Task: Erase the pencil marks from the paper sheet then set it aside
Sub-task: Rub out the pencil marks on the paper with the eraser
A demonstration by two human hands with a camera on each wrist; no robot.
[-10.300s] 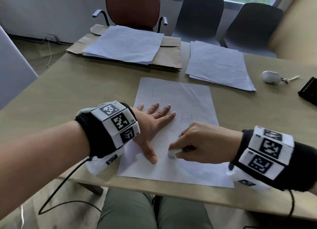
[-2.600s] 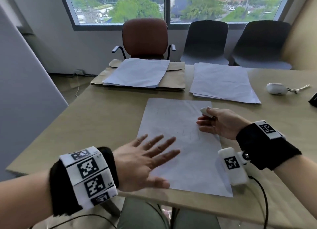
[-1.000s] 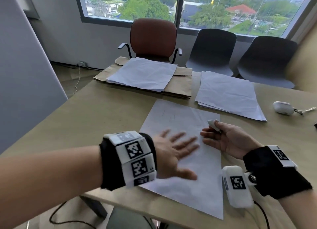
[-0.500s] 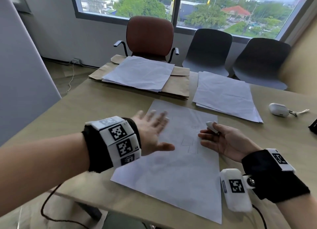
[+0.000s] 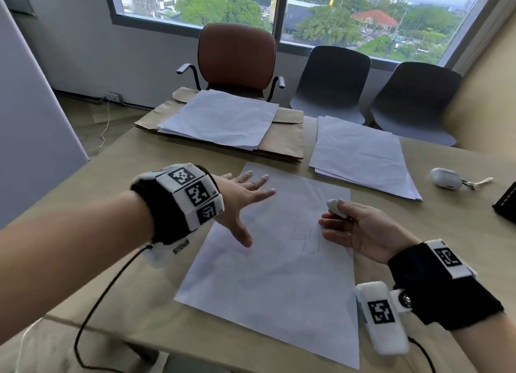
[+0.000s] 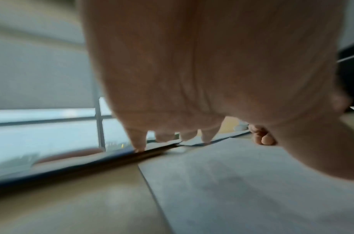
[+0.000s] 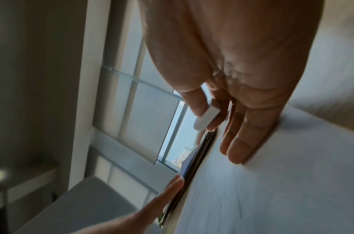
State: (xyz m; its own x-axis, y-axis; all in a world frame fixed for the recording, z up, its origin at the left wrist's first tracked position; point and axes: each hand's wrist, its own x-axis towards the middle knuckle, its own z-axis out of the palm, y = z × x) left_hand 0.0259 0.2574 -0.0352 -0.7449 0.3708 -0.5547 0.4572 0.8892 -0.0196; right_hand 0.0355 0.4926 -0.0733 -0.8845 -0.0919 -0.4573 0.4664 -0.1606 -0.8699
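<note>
Presently the paper sheet [image 5: 273, 250], thin, white and faintly pencilled, lies flat on the tan surface [image 5: 117, 194]. Left hand [image 5: 240, 202] hovers with fingers spread, likely to pin it. Right hand [image 5: 360, 230] pinches a small rounded white eraser [image 5: 336, 206], other fingers loose, ready for rubbing.

left hand [image 5: 237, 202] spreading flat over paper sheet [image 5: 279, 261] | right hand [image 5: 360, 230] pinching eraser [image 5: 335, 206], palm up | sheet lying on tabletop [image 5: 111, 205], faint pencil boxes showing
</note>
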